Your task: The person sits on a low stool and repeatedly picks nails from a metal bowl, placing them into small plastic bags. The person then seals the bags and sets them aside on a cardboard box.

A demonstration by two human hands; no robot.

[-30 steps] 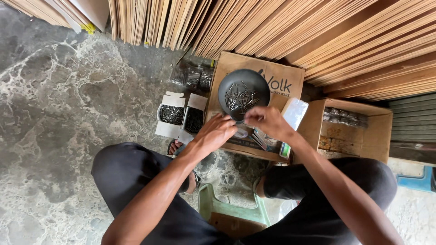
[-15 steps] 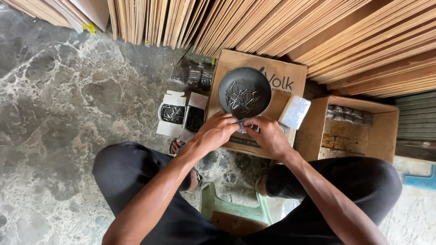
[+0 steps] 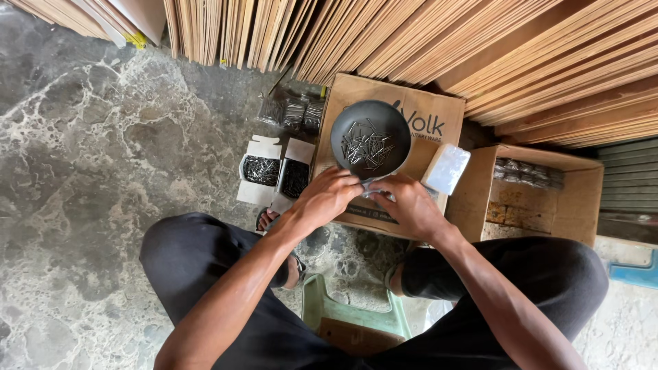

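A round dark bowl (image 3: 356,122) with several loose nails (image 3: 367,145) sits on a flat closed cardboard box (image 3: 428,113). Just in front of the bowl, my left hand (image 3: 330,197) and my right hand (image 3: 406,204) meet, both pinching a small clear plastic bag (image 3: 373,188) between the fingertips. Most of the bag is hidden by my fingers. A stack of clear bags (image 3: 446,168) lies to the right of the bowl.
Two small open boxes of nails (image 3: 275,175) lie left of the cardboard box, with packed bags (image 3: 291,111) behind them. An open carton (image 3: 541,195) stands at right. Wooden boards (image 3: 411,41) lean along the back. I sit on a green stool (image 3: 353,318).
My right hand came down from the bowl's rim to meet my left hand in front of the bowl. Both now pinch the small bag.
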